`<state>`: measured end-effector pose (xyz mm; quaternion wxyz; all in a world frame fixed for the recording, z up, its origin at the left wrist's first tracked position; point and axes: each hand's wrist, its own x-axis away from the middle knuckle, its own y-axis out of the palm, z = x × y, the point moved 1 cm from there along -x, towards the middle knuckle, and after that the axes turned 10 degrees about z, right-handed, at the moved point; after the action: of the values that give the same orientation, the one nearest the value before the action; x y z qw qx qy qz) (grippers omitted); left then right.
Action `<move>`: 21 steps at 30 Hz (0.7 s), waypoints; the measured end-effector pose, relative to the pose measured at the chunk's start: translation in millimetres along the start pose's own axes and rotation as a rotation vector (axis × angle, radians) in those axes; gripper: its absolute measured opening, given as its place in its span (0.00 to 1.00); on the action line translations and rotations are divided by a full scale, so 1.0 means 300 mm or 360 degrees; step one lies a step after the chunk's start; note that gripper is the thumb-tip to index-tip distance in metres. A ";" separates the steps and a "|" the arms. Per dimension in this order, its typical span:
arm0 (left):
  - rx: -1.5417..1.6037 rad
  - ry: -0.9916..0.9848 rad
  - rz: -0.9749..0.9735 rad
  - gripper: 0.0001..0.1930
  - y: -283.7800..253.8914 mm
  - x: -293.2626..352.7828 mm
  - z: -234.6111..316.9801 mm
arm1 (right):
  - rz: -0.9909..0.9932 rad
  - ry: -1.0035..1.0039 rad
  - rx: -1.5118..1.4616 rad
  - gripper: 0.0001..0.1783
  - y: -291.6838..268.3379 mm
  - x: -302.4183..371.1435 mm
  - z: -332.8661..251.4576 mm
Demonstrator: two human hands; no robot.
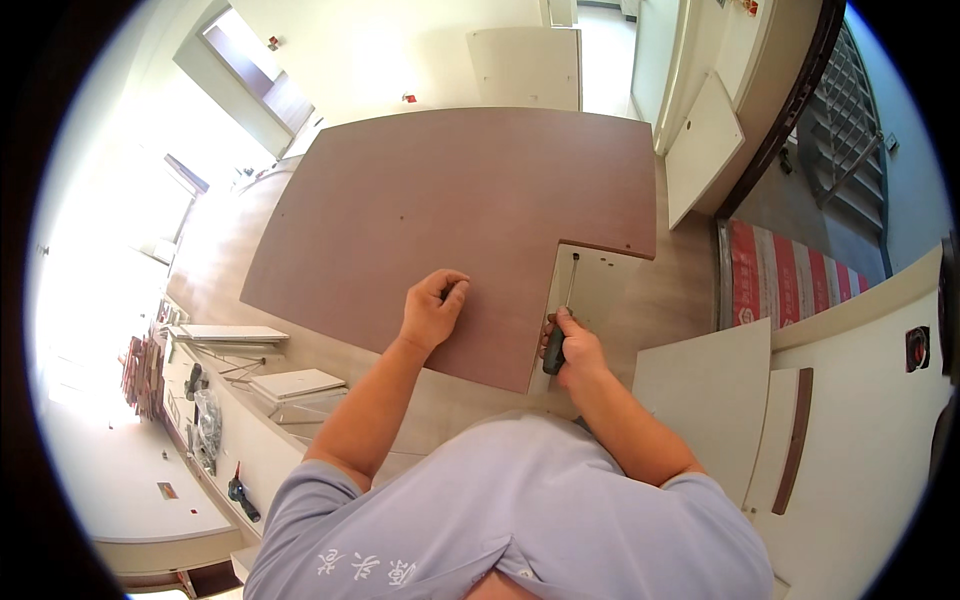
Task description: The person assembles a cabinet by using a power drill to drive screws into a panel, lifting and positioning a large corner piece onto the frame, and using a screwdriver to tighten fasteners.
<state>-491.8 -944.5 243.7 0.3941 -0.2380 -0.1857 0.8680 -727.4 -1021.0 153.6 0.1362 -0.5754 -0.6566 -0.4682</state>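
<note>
A large brown board (470, 190) lies in front of me, with a rectangular notch at its near right corner. My right hand (580, 350) is wrapped around the dark handle of a screwdriver (555, 350). The screwdriver's thin shaft points away from me, its tip at a dark spot on a pale panel (598, 283) that shows inside the notch, with a few small holes near its far edge. My left hand (434, 310) is over the brown board with its fingers curled together. Whatever they may hold is hidden.
White boards (700, 400) stand at the right, one with a brown strip. Red-and-white striped sheeting (775, 270) covers the floor beyond the doorway. On the left are a power drill (240, 497), stacked white panels (230, 333) and a pile of brown strips (143, 375).
</note>
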 end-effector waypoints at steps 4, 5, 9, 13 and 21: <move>0.0090 0.0040 0.0024 0.06 0.017 -0.002 -0.030 | 0.0126 -0.0182 0.0219 0.18 -0.033 -0.053 0.032; 0.0087 0.0043 0.0009 0.05 0.020 -0.002 -0.030 | 0.0034 -0.0105 0.0096 0.19 -0.046 -0.065 0.015; 0.0064 0.0068 -0.0004 0.05 0.017 -0.014 0.003 | -0.0322 0.0281 -0.0495 0.19 -0.024 -0.033 -0.093; 0.0028 -0.0016 -0.0018 0.08 -0.015 0.013 -0.031 | 0.0021 0.0054 0.0188 0.20 -0.023 -0.082 -0.002; -0.0070 0.0139 -0.0096 0.10 -0.025 -0.012 0.009 | -0.0555 0.0529 -0.0505 0.26 -0.055 -0.103 -0.038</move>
<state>-486.7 -943.1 250.6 0.4225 -0.2787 -0.1944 0.8403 -736.7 -1047.5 130.0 0.0677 -0.3832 -0.6329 -0.6693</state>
